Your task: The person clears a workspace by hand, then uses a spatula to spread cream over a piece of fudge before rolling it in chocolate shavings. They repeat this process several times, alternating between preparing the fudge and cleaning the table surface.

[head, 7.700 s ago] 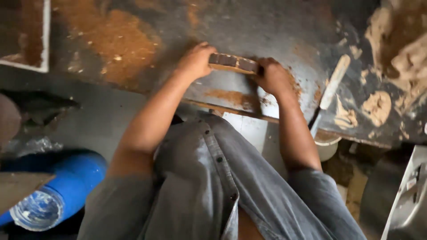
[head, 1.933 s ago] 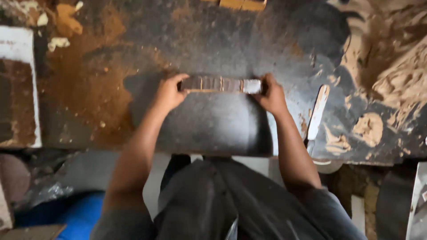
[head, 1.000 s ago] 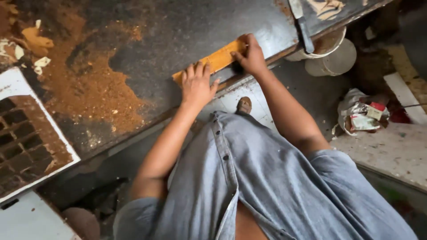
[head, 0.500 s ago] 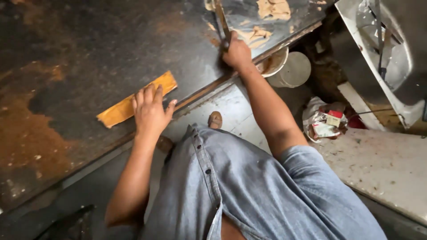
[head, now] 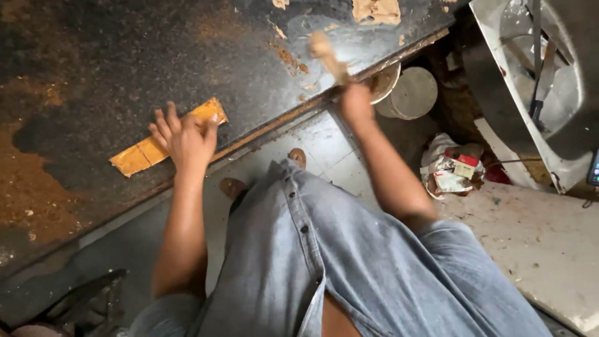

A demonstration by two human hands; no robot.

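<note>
Head view, looking down over a dark, stained worktable (head: 125, 56) that fills the upper left of the frame.

Left hand (head: 185, 138): left of centre, fingers spread, palm resting flat on the yellow-orange wooden strip (head: 140, 154). Not clamped; it presses from above. The strip lies on the table near its front edge, running diagonally from lower left to upper right, one end showing beyond the fingers at about mid-frame.

Right hand (head: 355, 100): upper centre, at the table's edge, closed around the handle of a scraper-like tool (head: 326, 53) smeared with tan paste. Tool is motion-blurred; its blade shape cannot be told. It points up toward the top of the frame.

The hands are well apart; the strip is under the left hand only, well clear of the right.

Surroundings: tan paste lump (head: 376, 10) at top centre of table. Two round whitish containers (head: 412, 93) just beyond the table edge, right of the right hand. Crumpled packaging (head: 452, 171) on the floor at right. Grey metal machine housing (head: 530, 81) upper right.
</note>
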